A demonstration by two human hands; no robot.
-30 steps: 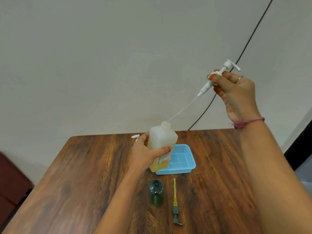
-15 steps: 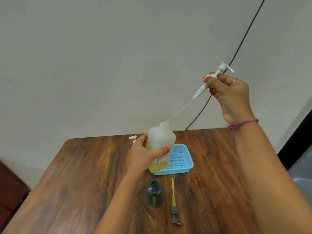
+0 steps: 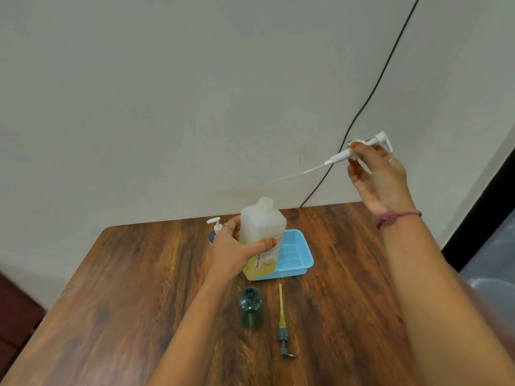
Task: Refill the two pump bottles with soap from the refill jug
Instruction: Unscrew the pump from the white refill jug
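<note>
wooden table (image 3: 125, 288) seen from above, set against a pale wall (image 3: 167, 93). at the far edge stands a pump bottle (image 3: 214, 228) with a white pump head, mostly hidden behind the left hand (image 3: 237, 250). the left hand grips the jug (image 3: 262, 238) round its middle, thumb across the front and fingers wrapped behind; the jug is translucent white, upright, its neck open, with yellow soap low in its base (the label text is too small to read). the jug's base sits at the near left corner of a blue tray (image 3: 299, 253); whether it rests on the table or is lifted slightly cannot be told. nearer the viewer, a green bottle (image 3: 250, 307) stands upright on the table with its mouth open, well below the jug. just to its right lies a green pump (image 3: 284, 330), flat on the table, its yellow tube pointing toward the tray and its nozzle toward the viewer; bottle and pump are near but apart. up and to the right, the right hand (image 3: 376, 176) is raised clear of the table and pinches a white pump (image 3: 359, 150) between thumb and fingertips, the other fingers loosely curled; its clear tube slants down to the left, its tip above and apart from the jug's neck. a black cable (image 3: 376, 84) runs down the wall behind this hand. a pink band (image 3: 395, 217) circles the right wrist.
</note>
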